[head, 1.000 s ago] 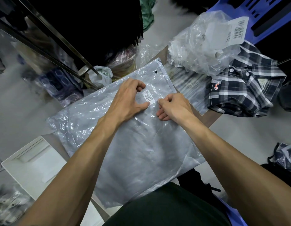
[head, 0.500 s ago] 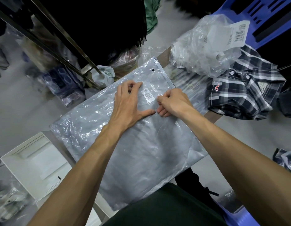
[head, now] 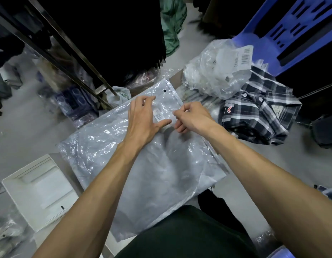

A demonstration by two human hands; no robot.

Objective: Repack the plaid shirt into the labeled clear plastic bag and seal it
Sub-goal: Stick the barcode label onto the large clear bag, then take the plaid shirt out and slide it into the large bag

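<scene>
A large clear plastic bag (head: pixel 161 174) lies flat on the table in front of me, with a small white barcode label (head: pixel 158 116) near its far end. My left hand (head: pixel 143 118) rests flat on the bag just left of the label, fingers spread. My right hand (head: pixel 193 116) has its fingers curled, pinching the bag's plastic just right of the label. The folded dark plaid shirt (head: pixel 258 116) lies outside the bag to the right, untouched by either hand.
A heap of crumpled clear bags (head: pixel 213 75) with a barcode tag sits behind the shirt. A blue plastic chair (head: pixel 284 30) stands at the far right. A white tray (head: pixel 40 187) lies at the left. A metal rack (head: pixel 68 56) with dark hanging clothes stands behind.
My left hand has opened from a curled pinch to lie flat with spread fingers and slid slightly away from me. The right hand keeps pinching beside the label.
</scene>
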